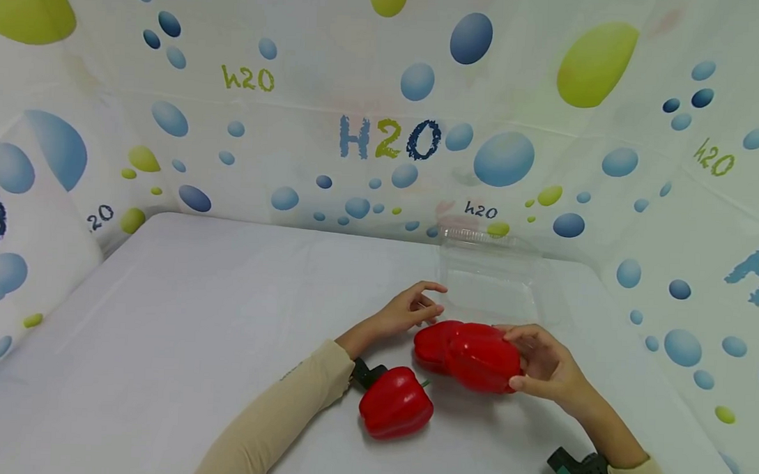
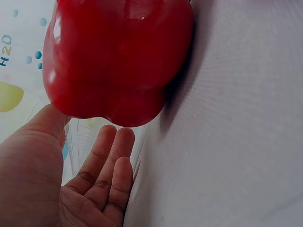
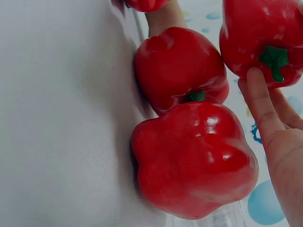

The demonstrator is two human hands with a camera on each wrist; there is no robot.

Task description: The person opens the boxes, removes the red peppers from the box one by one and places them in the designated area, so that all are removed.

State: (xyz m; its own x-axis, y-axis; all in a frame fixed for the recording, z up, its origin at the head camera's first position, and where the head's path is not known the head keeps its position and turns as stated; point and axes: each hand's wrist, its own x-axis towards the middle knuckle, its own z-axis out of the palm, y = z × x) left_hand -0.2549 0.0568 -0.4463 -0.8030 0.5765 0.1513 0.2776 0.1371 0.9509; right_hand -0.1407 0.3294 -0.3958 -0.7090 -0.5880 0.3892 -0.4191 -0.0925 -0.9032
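Observation:
My right hand (image 1: 551, 361) grips a red bell pepper (image 1: 485, 356) between thumb and fingers; its green stem shows in the right wrist view, where the hand (image 3: 286, 151) holds it above the table. Below it in that view, two more bell peppers, one in the middle (image 3: 177, 66) and one nearer (image 3: 194, 161), rest on the table side by side. My left hand (image 1: 408, 311), fingers loosely bent and holding nothing, is just beyond a pepper (image 1: 432, 345) partly hidden by the held one. Another pepper (image 1: 397, 405) lies beside my left wrist.
A clear plastic container (image 1: 491, 286) stands behind the peppers, near the table's back edge. White cloth covers the table (image 1: 226, 315). A sheet printed with blue and green drops (image 1: 360, 69) hangs around the back and sides.

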